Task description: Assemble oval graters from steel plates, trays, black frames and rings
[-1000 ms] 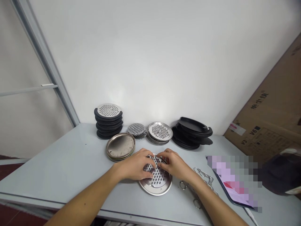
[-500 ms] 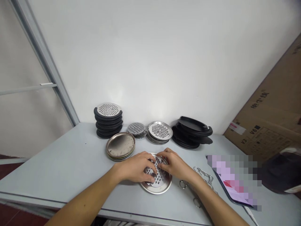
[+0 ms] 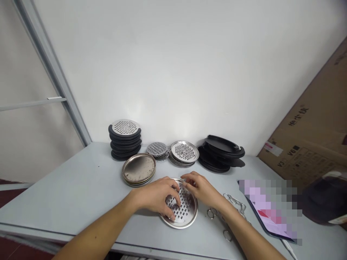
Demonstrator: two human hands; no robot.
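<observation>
A round metal grater disc [image 3: 182, 206] with rows of raised holes lies inside a shallow, shiny metal plate [image 3: 182, 226] near the table's front. Over its left side curves my left hand [image 3: 158, 195], thumb and fingers spread; the thumb tip is at the disc's lower left. At the plate's upper right edge is my right hand [image 3: 202, 187], its fingers bent and the thumb apart from them. Whether its fingertips touch the rim I cannot tell. Both hands look open, with nothing gripped. Part of the disc's left side is hidden under my left hand.
Behind stand a stack of plain metal plates [image 3: 138, 168], small grater discs [image 3: 157, 149], plates with grater discs [image 3: 185, 151], black rings topped by a slotted disc [image 3: 125, 139], and black trays [image 3: 222, 153]. Metal wire rings [image 3: 227, 235], a tablet [image 3: 267, 213] and a cardboard box [image 3: 306, 130] are rightward.
My right hand's fingers have drawn back from the disc to the plate's upper right edge. My left fingers have lifted and spread slightly. The disc now sits more evenly within the plate.
</observation>
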